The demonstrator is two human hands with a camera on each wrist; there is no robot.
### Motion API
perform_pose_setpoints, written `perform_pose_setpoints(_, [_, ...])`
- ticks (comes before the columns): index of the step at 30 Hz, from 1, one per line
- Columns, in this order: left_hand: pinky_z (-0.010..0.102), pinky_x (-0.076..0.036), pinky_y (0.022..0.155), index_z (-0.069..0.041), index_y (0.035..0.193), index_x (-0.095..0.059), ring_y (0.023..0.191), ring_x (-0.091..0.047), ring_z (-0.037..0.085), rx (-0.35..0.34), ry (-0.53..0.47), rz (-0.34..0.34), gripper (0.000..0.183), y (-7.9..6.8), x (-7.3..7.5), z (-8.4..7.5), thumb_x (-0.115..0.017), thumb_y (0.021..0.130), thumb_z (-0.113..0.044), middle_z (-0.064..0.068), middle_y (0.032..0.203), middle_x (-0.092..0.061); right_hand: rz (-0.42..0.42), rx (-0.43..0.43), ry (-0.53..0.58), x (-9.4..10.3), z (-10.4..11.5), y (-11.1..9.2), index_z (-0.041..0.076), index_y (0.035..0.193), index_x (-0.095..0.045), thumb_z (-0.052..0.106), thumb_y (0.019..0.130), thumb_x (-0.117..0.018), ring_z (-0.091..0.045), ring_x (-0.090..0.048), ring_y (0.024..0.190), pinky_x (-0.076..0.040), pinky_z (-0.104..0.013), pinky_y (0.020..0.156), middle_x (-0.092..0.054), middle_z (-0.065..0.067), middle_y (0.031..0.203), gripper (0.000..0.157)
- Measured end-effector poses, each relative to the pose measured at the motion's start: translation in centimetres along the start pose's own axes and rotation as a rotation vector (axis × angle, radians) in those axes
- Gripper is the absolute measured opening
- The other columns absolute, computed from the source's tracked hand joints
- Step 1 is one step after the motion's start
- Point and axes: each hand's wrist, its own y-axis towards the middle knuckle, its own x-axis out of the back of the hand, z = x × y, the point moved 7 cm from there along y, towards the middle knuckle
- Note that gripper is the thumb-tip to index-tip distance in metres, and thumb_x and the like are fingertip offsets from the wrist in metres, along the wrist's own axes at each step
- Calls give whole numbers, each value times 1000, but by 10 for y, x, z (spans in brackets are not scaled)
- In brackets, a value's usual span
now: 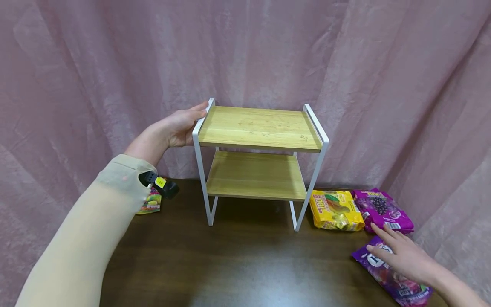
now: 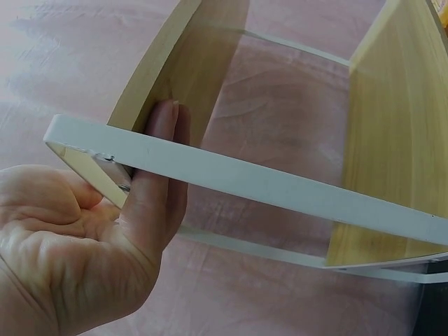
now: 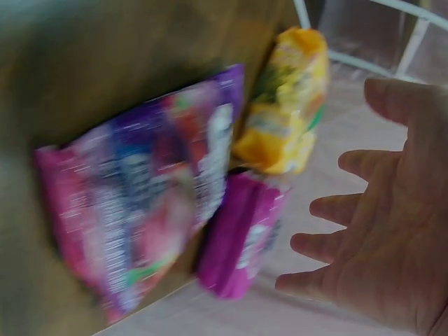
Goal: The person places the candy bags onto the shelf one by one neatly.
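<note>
A two-tier shelf (image 1: pixel 261 128) with light wood boards and a white metal frame stands on the dark table. My left hand (image 1: pixel 182 127) grips its upper left side. In the left wrist view, fingers (image 2: pixel 159 133) pass behind the white bar (image 2: pixel 231 171) and curl up against the underside of the top board. Over on the right, my right hand (image 1: pixel 406 256) is spread, holding nothing, above a purple candy bag (image 1: pixel 408 292). Just beyond its fingertips lie a magenta grape-pictured pack (image 1: pixel 377 207) and a yellow mango-pictured pack (image 1: pixel 333 209).
A small colourful packet (image 1: pixel 151 202) lies at the back left, partly hidden by the left sleeve and wrist camera (image 1: pixel 165 186). Pink curtains (image 1: pixel 268 51) hang behind the table (image 1: pixel 230 264) and along its right side.
</note>
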Motion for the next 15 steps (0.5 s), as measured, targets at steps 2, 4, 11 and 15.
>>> perform_pose_setpoints(2, [32, -63, 67, -51, 162, -6, 72, -71, 17, 2, -2, 1, 55, 0, -1, 0, -27, 113, -37, 9, 98, -66, -8, -3, -37, -7, -13, -7, -3, 156, -36, 48, 105, -53, -73, -23, 130, -22, -87, 95, -27, -45, 151, 74])
perform_pose_setpoints(4, [32, -63, 67, -51, 162, -6, 72, -71, 17, 5, 1, -8, 55, -1, -1, 0, -27, 113, -37, 9, 100, -65, -29, 5, -70, -13, -25, -13, -3, 155, -37, 45, 106, -53, -73, -24, 128, -23, -87, 96, -29, -45, 150, 71])
perform_pose_setpoints(11, [32, -63, 67, -51, 162, -7, 70, -71, 16, 0, 29, -12, 55, -6, 0, -4, -28, 113, -37, 9, 97, -66, -2, -4, -57, -32, -55, -36, -4, 155, -36, 43, 102, -61, -74, -24, 126, -22, -88, 92, -29, -47, 148, 75])
perform_pose_setpoints(15, [32, -63, 67, -51, 162, -7, 70, -70, 17, 4, 31, -13, 56, -7, 0, -5, -29, 112, -38, 10, 100, -64, 117, -99, -76, -46, -69, -40, -5, 156, -30, 56, 101, -56, -77, -19, 124, -18, -91, 91, -24, -50, 147, 86])
